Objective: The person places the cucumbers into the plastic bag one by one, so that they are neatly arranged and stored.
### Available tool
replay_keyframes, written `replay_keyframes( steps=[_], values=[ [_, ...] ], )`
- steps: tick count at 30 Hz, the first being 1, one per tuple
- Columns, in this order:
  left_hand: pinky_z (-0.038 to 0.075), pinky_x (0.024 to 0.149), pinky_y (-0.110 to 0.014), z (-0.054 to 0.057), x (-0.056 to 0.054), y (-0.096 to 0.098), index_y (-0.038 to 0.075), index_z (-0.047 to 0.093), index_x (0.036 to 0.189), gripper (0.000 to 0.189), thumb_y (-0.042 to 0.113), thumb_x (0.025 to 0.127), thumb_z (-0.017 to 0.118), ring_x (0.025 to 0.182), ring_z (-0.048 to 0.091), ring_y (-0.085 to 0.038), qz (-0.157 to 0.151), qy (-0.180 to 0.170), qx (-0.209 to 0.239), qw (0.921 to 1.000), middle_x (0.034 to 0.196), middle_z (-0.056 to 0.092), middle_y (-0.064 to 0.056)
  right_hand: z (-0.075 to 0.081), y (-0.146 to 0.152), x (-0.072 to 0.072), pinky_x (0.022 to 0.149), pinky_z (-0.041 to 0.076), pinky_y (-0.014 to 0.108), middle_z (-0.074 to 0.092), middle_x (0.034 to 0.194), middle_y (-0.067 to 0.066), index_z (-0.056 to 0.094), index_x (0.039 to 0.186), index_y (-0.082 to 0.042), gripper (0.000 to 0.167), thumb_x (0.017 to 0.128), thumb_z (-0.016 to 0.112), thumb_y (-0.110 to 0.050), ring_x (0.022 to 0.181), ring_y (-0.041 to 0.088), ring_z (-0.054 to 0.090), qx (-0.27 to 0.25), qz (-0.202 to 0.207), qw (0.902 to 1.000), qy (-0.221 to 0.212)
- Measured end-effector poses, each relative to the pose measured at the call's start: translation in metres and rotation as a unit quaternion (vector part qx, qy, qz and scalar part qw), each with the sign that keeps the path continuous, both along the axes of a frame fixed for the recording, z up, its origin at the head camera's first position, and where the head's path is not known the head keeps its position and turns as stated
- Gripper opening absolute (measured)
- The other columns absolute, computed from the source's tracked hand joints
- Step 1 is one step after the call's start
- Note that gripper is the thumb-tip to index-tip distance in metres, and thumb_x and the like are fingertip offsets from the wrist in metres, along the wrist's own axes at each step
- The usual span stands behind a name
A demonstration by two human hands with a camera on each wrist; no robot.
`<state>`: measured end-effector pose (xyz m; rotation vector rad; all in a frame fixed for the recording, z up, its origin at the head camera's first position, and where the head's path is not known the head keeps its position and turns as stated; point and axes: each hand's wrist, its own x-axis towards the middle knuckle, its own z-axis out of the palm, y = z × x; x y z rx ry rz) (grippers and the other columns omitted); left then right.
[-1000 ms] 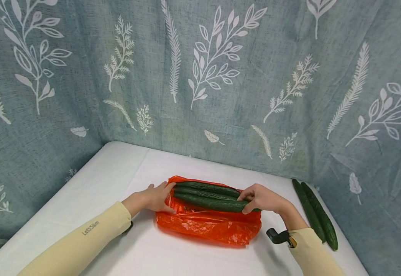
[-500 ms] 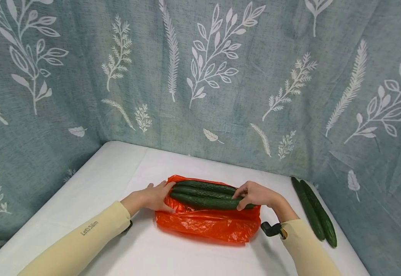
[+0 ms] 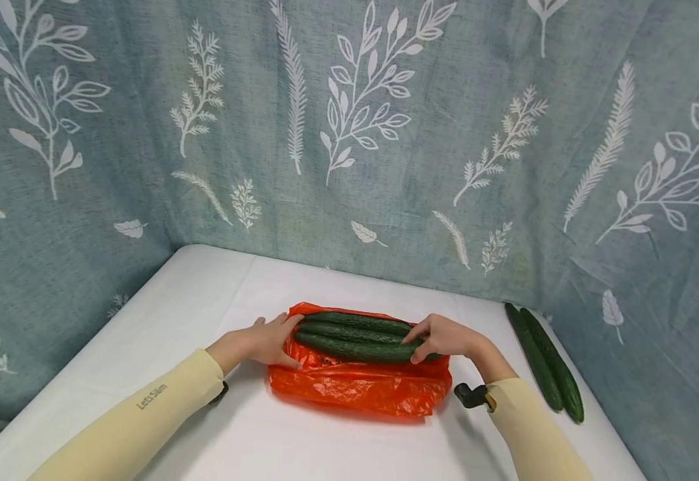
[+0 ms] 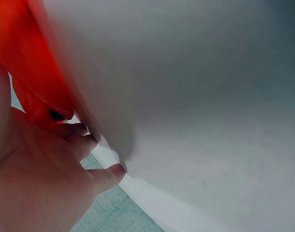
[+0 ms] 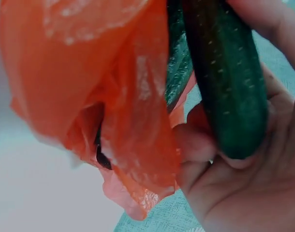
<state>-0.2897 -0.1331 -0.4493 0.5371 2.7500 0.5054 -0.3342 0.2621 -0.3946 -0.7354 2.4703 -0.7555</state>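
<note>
An orange-red plastic bag (image 3: pixel 358 393) lies on the white table with dark green cucumbers side by side in its opening. My right hand (image 3: pixel 448 337) grips the right end of the nearest cucumber (image 3: pixel 349 348). Its fingers and thumb close round that blunt end (image 5: pixel 232 92) in the right wrist view, beside the crumpled bag (image 5: pixel 89 72). My left hand (image 3: pixel 264 343) rests at the bag's left edge, its fingers spread and the thumb toward the near side. In the left wrist view, the fingertips of the left hand (image 4: pixel 55 164) reach down by the tabletop next to the bag.
Two more cucumbers (image 3: pixel 544 361) lie side by side along the table's right edge, beyond my right forearm. A blue-green curtain (image 3: pixel 325 200) with white leaf prints hangs behind the white table (image 3: pixel 223 427) and along both sides.
My right hand has moved slightly left with the nearest cucumber, which has slid left and farther into line with the others in the bag. My left hand has stayed at the bag's edge.
</note>
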Motion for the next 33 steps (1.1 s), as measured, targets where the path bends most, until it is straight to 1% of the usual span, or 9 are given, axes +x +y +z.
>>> replay_keyframes(
  steps=[4,7,10,13,17,20,26,29,33],
  values=[
    [0.013,0.121,-0.064,-0.003,-0.001,-0.001,0.011,0.018,0.161,0.11,0.061,0.082,0.075,0.153,0.021,-0.037,-0.002,0.006,-0.001,1.0,0.165,0.023,-0.021,-0.004,0.0,0.0,0.063,0.045,0.031,0.069,0.123,0.012,0.078,0.112,-0.015,0.033,0.08,0.085,-0.022,0.063,0.013,0.042,0.008,-0.008,0.9999,0.008],
    [0.014,0.121,-0.064,-0.004,-0.002,-0.002,0.011,0.018,0.161,0.11,0.062,0.081,0.075,0.154,0.021,-0.037,-0.004,0.009,0.001,1.0,0.164,0.024,-0.021,-0.006,0.001,0.003,0.063,0.048,0.032,0.071,0.115,0.007,0.078,0.108,-0.015,0.03,0.08,0.086,-0.025,0.069,0.013,0.051,0.016,-0.019,0.9995,0.018],
    [0.014,0.121,-0.064,-0.005,-0.003,-0.002,0.011,0.018,0.161,0.11,0.062,0.081,0.075,0.154,0.021,-0.037,-0.005,0.011,0.002,0.9999,0.164,0.024,-0.021,-0.009,0.003,0.004,0.067,0.05,0.033,0.072,0.106,0.002,0.077,0.103,-0.016,0.029,0.08,0.086,-0.03,0.08,0.014,0.057,0.033,-0.034,0.9984,0.03],
    [0.014,0.121,-0.064,-0.005,-0.003,-0.002,0.011,0.019,0.161,0.11,0.062,0.081,0.075,0.153,0.021,-0.037,-0.006,0.014,0.001,0.9999,0.164,0.025,-0.021,-0.012,0.005,0.005,0.071,0.05,0.034,0.071,0.107,0.001,0.077,0.103,-0.017,0.03,0.08,0.086,-0.034,0.086,0.015,0.059,0.051,-0.043,0.9964,0.052],
    [0.014,0.12,-0.065,-0.005,-0.003,-0.002,0.01,0.019,0.161,0.11,0.062,0.082,0.075,0.153,0.021,-0.037,-0.008,0.018,0.002,0.9998,0.164,0.025,-0.022,-0.014,0.006,0.007,0.076,0.053,0.035,0.069,0.118,0.004,0.078,0.103,-0.02,0.03,0.079,0.087,-0.036,0.091,0.014,0.061,0.06,-0.058,0.9939,0.072],
    [0.014,0.12,-0.065,-0.005,-0.002,-0.002,0.01,0.019,0.161,0.11,0.062,0.082,0.075,0.153,0.021,-0.037,-0.007,0.018,0.003,0.9998,0.164,0.025,-0.022,-0.013,0.007,0.01,0.077,0.054,0.036,0.068,0.119,0.004,0.078,0.104,-0.021,0.03,0.079,0.087,-0.034,0.092,0.014,0.062,0.057,-0.061,0.9937,0.075],
    [0.014,0.121,-0.064,-0.006,-0.001,-0.001,0.011,0.018,0.161,0.109,0.061,0.082,0.074,0.153,0.022,-0.036,-0.006,0.015,-0.003,0.9999,0.164,0.025,-0.021,-0.012,0.008,0.017,0.073,0.05,0.035,0.066,0.096,0.0,0.074,0.105,-0.018,0.029,0.079,0.087,-0.02,0.085,0.017,0.057,0.074,-0.044,0.9924,0.088],
    [0.014,0.121,-0.064,-0.007,-0.002,-0.001,0.011,0.018,0.161,0.109,0.062,0.082,0.074,0.154,0.021,-0.036,-0.007,0.018,-0.007,0.9998,0.164,0.024,-0.02,-0.012,0.009,0.02,0.072,0.048,0.035,0.063,0.093,-0.001,0.07,0.105,-0.018,0.031,0.078,0.086,-0.014,0.084,0.017,0.055,0.09,-0.056,0.9898,0.095],
    [0.014,0.121,-0.064,-0.007,-0.002,-0.001,0.011,0.019,0.161,0.109,0.063,0.083,0.073,0.154,0.021,-0.036,-0.009,0.024,-0.009,0.9996,0.164,0.024,-0.021,-0.013,0.01,0.025,0.069,0.046,0.035,0.063,0.091,0.0,0.068,0.107,-0.017,0.031,0.081,0.084,-0.014,0.08,0.017,0.054,0.099,-0.085,0.9857,0.106]
  ],
)
